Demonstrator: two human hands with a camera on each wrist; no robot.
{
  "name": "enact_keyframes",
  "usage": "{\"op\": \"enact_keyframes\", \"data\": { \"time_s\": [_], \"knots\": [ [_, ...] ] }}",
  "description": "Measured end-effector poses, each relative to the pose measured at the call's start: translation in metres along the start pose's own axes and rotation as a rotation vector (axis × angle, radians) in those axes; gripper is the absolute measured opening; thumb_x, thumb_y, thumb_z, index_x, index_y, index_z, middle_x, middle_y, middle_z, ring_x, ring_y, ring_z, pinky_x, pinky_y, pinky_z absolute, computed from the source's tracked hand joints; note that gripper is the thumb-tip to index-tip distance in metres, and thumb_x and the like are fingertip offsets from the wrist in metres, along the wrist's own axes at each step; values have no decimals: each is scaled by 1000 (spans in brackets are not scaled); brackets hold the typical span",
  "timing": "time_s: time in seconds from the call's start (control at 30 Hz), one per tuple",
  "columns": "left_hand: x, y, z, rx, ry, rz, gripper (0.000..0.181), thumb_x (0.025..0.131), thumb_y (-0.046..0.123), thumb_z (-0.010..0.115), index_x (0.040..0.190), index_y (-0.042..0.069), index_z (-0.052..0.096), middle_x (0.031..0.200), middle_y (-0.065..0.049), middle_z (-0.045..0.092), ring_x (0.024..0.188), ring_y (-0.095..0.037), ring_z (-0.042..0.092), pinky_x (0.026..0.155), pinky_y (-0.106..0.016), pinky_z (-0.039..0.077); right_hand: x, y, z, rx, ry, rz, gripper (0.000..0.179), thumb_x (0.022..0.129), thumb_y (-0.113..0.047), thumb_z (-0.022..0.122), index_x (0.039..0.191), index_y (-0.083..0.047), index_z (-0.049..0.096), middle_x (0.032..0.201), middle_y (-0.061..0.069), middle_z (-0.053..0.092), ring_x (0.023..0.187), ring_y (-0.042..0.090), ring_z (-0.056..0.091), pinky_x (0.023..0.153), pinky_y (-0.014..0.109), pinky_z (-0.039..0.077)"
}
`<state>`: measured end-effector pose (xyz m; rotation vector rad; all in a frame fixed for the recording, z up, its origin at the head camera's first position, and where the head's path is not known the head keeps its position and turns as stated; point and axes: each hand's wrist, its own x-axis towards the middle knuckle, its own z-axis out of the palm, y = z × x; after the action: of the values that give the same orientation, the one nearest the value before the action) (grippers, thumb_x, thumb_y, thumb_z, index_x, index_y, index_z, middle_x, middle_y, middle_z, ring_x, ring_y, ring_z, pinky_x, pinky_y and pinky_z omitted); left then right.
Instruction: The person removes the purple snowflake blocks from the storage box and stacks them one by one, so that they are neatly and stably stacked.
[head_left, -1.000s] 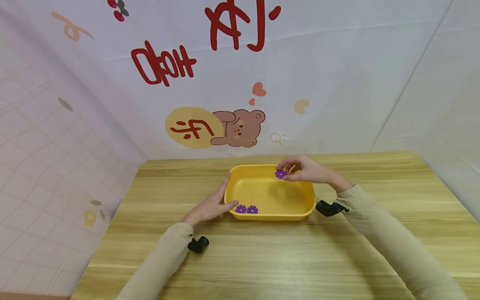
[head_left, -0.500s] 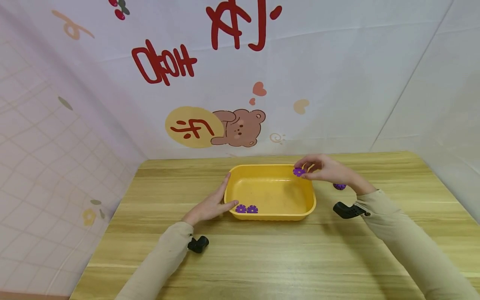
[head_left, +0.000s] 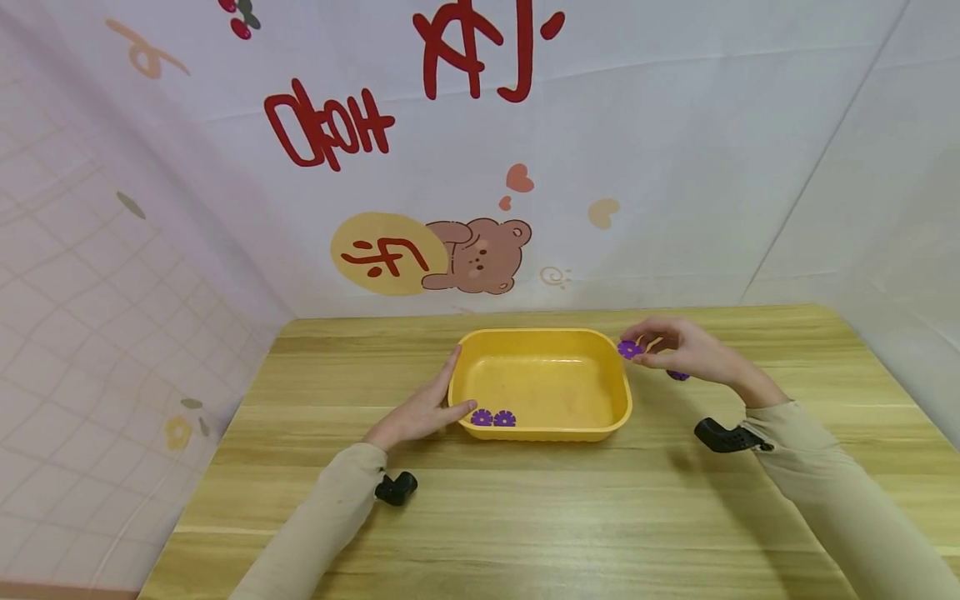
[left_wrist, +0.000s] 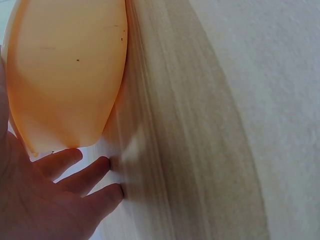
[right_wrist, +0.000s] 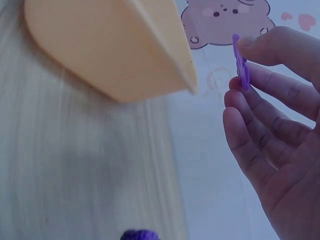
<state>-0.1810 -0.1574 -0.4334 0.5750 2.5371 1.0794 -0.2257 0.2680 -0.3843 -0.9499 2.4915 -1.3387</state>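
Note:
A yellow plastic basin [head_left: 540, 433] stands on the wooden table. Inside it, along the near wall at the left, lie two purple snowflake discs [head_left: 493, 418] side by side. My left hand [head_left: 420, 410] rests on the basin's left end, thumb over the near rim and fingers along the outside. Just off the basin's far right corner, my right hand [head_left: 693, 352] pinches another purple snowflake disc [head_left: 630, 350] between thumb and fingers. The right wrist view shows that held disc [right_wrist: 241, 62] edge-on, with the basin [right_wrist: 115, 55] beside it.
More purple discs [head_left: 678, 376] lie on the table [head_left: 525, 517] right of the basin, partly hidden under my right hand. Behind the table's far edge rises a white wall cloth [head_left: 675, 150] with a printed bear. Each wrist carries a black camera mount [head_left: 726, 437].
My right hand has moved right with the pinched disc, from over the basin to just beyond its right rim. The discs on the table came into view. My left hand has stayed put.

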Motion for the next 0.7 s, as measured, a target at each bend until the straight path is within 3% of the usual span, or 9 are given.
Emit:
{"op": "enact_keyframes", "data": {
  "time_s": [0.23,0.5,0.7],
  "knots": [
    [0,-2,0,-4,3,-3,94,96,43,58,155,22,-12,160,-8,0,143,-30,16,115,-44,16,-11,13,-5,-16,21,-38,29,88,3,67,116,5,63,104,16,65,84,18,63,67,25,55],
    [0,-3,0,-8,2,-7,94,95,43,58,155,24,-13,160,-7,0,143,-30,17,115,-44,17,-25,32,-8,-5,78,60,30,89,1,67,117,9,62,104,21,66,82,20,65,63,28,56],
    [0,-3,0,-14,2,-6,94,96,43,58,155,24,-12,160,-6,1,143,-29,17,115,-44,17,-35,52,-10,-32,146,53,31,87,2,68,116,11,61,104,21,65,90,11,62,74,18,52]
  ]
}}
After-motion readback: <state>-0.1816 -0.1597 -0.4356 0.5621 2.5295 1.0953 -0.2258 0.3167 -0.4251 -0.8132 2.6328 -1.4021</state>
